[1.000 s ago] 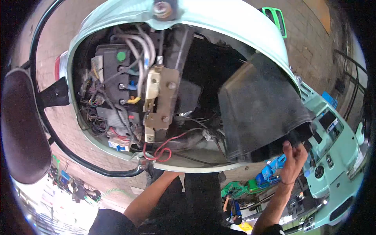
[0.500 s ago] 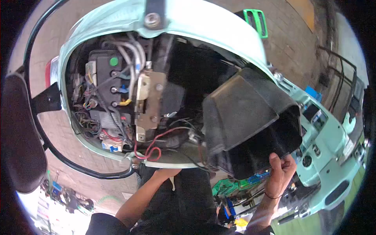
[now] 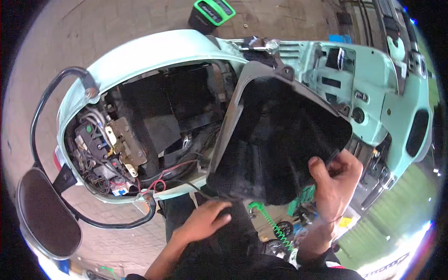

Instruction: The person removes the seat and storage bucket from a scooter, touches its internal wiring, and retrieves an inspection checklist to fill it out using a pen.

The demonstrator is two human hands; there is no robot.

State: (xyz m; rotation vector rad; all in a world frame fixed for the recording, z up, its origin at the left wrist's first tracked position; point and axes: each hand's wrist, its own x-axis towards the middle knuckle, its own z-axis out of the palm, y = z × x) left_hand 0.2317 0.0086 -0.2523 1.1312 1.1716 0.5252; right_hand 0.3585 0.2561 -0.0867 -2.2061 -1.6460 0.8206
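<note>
Paving (image 3: 116, 42) surrounds the mint body (image 3: 154, 44). Black bin (image 3: 275, 140), matt, moulded and flanged, sits at its right end, mouth up, long axis roughly left-right. Right hand (image 3: 333, 182): thumb and bent fingers clamped on near right rim. Left hand (image 3: 203, 221): thumb and fingers apart, near left corner.

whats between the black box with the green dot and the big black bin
In the head view, a metal bracket, then the dark open compartment.
</note>
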